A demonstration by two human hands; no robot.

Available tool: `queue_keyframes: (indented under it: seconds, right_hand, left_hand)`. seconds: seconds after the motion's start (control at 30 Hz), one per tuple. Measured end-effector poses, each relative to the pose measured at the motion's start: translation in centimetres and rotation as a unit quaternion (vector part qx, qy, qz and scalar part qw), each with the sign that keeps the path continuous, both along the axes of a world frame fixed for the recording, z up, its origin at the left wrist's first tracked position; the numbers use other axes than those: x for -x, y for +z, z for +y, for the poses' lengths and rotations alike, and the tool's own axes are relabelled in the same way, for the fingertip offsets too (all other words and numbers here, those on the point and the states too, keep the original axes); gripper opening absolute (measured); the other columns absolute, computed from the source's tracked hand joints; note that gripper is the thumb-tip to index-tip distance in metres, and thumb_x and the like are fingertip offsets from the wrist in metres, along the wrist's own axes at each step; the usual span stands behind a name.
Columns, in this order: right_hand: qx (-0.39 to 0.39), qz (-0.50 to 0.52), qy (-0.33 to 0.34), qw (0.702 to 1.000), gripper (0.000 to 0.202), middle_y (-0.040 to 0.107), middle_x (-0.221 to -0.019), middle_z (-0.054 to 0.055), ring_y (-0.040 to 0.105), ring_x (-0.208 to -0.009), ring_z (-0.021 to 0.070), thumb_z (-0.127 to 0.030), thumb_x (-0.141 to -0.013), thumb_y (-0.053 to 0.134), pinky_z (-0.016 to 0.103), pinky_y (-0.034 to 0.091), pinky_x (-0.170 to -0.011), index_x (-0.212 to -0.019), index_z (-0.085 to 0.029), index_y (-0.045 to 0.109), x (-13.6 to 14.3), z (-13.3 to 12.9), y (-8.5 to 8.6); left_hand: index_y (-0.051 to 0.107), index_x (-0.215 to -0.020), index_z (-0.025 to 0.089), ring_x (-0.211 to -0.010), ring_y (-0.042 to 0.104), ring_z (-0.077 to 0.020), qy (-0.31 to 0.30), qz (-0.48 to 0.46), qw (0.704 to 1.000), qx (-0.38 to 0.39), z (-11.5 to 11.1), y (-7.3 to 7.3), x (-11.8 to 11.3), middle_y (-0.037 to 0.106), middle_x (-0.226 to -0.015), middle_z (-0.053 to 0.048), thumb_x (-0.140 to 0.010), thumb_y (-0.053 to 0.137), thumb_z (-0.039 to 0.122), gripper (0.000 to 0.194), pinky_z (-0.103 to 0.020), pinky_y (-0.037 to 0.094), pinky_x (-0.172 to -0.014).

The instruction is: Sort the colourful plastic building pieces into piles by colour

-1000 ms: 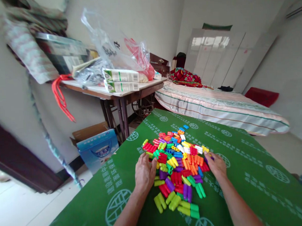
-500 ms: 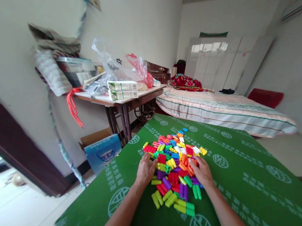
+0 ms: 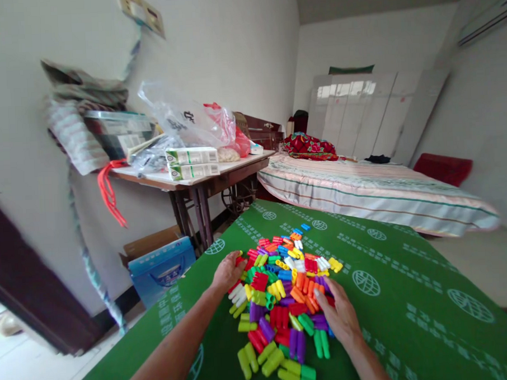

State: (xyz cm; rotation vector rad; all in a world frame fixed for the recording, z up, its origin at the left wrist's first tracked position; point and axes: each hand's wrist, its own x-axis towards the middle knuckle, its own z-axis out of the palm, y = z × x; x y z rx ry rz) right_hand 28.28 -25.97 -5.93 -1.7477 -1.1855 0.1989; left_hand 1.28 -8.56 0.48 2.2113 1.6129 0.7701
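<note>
A heap of bullet-shaped plastic building pieces (image 3: 280,316), many joined in pairs or short rows, lies on the green board in red, yellow, orange, purple, green, blue and white. At its far left edge rests my left hand (image 3: 228,272), fingers slightly curled and touching or just beside red pieces (image 3: 251,263); no piece is visibly gripped. White pieces (image 3: 238,294) lie just below that hand. On the right side, my right hand (image 3: 339,308) is open, its thumb apart from the fingers beside orange pieces (image 3: 306,291) and purple ones. Its fingertips partly cover some pieces.
The green printed board (image 3: 393,307) extends around the heap. Beyond its left edge are a blue carton (image 3: 162,275) on the floor and a side table (image 3: 231,171) with bags and boxes. A bed (image 3: 362,188) with a striped sheet stands behind the board.
My left hand has moved outward to the left and slightly away along the heap's edge, uncovering white pieces. My right hand stays by the orange pieces. The camera view has shifted slightly.
</note>
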Motion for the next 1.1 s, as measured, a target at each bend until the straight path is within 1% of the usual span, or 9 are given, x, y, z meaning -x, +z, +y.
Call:
queue_keyframes:
  seconds: [0.1,0.3,0.43,0.63,0.8,0.9,1.0,1.1]
  right_hand:
    - [-0.006,-0.002,0.004,1.0,0.061,0.057,-0.124,0.015,0.052,-0.117,0.0272,-0.056,-0.079,0.048,0.042,0.039,-0.102,-0.121,-0.013,0.059,0.6,0.0,0.4]
    - [-0.015,-0.023,0.001,1.0,0.061,0.054,-0.128,0.015,0.049,-0.12,0.027,-0.056,-0.08,0.05,0.041,0.038,-0.103,-0.124,-0.013,0.057,2.1,0.2,0.6]
    - [-0.009,-0.031,0.013,0.999,0.062,0.053,-0.13,0.015,0.048,-0.122,0.0277,-0.056,-0.08,0.05,0.042,0.037,-0.104,-0.125,-0.014,0.056,2.6,0.2,0.7]
    - [-0.007,-0.028,0.02,0.999,0.062,0.052,-0.131,0.015,0.047,-0.122,0.0272,-0.054,-0.08,0.051,0.041,0.038,-0.104,-0.126,-0.012,0.055,2.8,-0.2,1.1]
    - [0.003,-0.032,0.016,0.999,0.061,0.05,-0.132,0.017,0.046,-0.123,0.0281,-0.053,-0.08,0.052,0.042,0.037,-0.105,-0.124,-0.011,0.057,3.8,0.0,1.2]
    - [0.006,-0.037,0.027,0.999,0.061,0.048,-0.133,0.018,0.044,-0.124,0.028,-0.052,-0.081,0.05,0.042,0.036,-0.105,-0.125,-0.01,0.055,4.5,0.1,1.3]
    - [0.002,-0.045,0.035,0.998,0.061,0.048,-0.133,0.017,0.044,-0.124,0.027,-0.052,-0.082,0.048,0.042,0.035,-0.105,-0.127,-0.012,0.053,4.1,0.3,1.6]
    - [0.001,-0.063,0.012,0.998,0.061,0.05,-0.131,0.016,0.043,-0.123,0.0258,-0.055,-0.082,0.046,0.04,0.033,-0.106,-0.126,-0.012,0.053,2.0,1.0,2.1]
  left_hand:
    - [0.058,-0.113,0.008,-0.107,0.06,-0.0231,-0.032,-0.008,0.999,0.014,0.2,0.1,-1.2,0.063,-0.117,-0.016,-0.08,0.04,0.047,0.055,-0.031,0.046,-0.093]
    - [0.062,-0.108,0.017,-0.111,0.057,-0.0234,-0.076,-0.018,0.997,0.02,0.6,0.3,-2.1,0.063,-0.119,-0.01,-0.075,0.045,0.052,0.051,-0.034,0.043,-0.098]
    - [0.063,-0.108,0.018,-0.114,0.056,-0.0241,-0.096,-0.025,0.995,0.023,0.9,0.3,-2.5,0.062,-0.122,-0.009,-0.072,0.049,0.054,0.053,-0.035,0.041,-0.101]
    - [0.061,-0.112,0.016,-0.11,0.058,-0.0239,-0.112,-0.026,0.993,0.036,0.9,0.6,-2.5,0.063,-0.12,-0.01,-0.074,0.044,0.056,0.058,-0.035,0.044,-0.098]
    - [0.06,-0.115,0.014,-0.119,0.052,-0.0257,-0.122,-0.015,0.992,0.035,0.5,0.5,-2.7,0.057,-0.129,-0.012,-0.073,0.044,0.058,0.063,-0.035,0.039,-0.103]
    - [0.06,-0.116,0.014,-0.119,0.052,-0.0259,-0.126,-0.01,0.992,0.03,0.6,0.3,-2.8,0.056,-0.13,-0.011,-0.074,0.043,0.059,0.063,-0.034,0.038,-0.104]
    - [0.059,-0.115,0.014,-0.118,0.053,-0.0251,-0.118,0.0,0.993,0.01,1.4,0.0,-2.3,0.056,-0.129,-0.012,-0.076,0.041,0.059,0.062,-0.033,0.04,-0.103]
    - [0.06,-0.112,0.012,-0.122,0.049,-0.026,-0.101,0.029,0.994,-0.031,2.9,-0.5,-0.8,0.057,-0.128,-0.014,-0.078,0.039,0.056,0.059,-0.036,0.038,-0.104]
